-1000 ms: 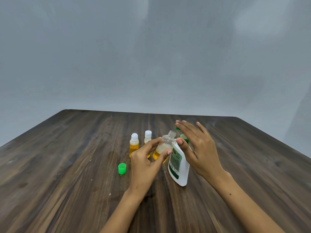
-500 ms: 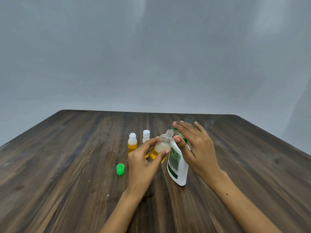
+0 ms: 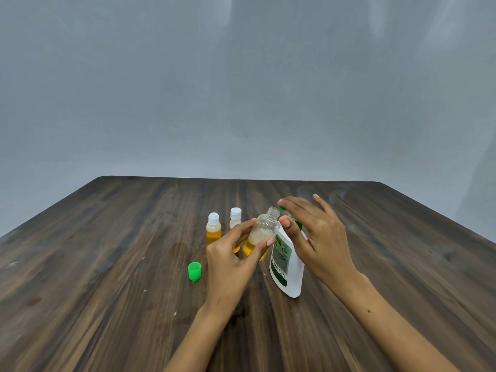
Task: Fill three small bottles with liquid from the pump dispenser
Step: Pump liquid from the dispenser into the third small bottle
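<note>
Basically mid-fill on bottle three. Left hand [image 3: 230,261] pinching the open small bottle [image 3: 261,233] between thumb and fingertips, tilted, neck leaning toward the green pump head [image 3: 291,220] of the white pump dispenser [image 3: 288,267]. Amber liquid at the bottom of that bottle, foam on top, upper part clear. Right hand [image 3: 319,237] draped over the pump, fingers fairly straight and spread, thumb tip right beside the bottle's mouth; can't tell whether actually pressing. So left grip clamped on the bottle, right grip loose and apart. Dispenser standing around the middle of the counter [image 3: 107,264], a bit toward the near edge. Two capped bottles [image 3: 213,232] [image 3: 235,218] with white tops and amber liquid just behind the left hand, toward the far edge. Loose green cap [image 3: 194,271] sitting alone on the wood, left of the left hand.
</note>
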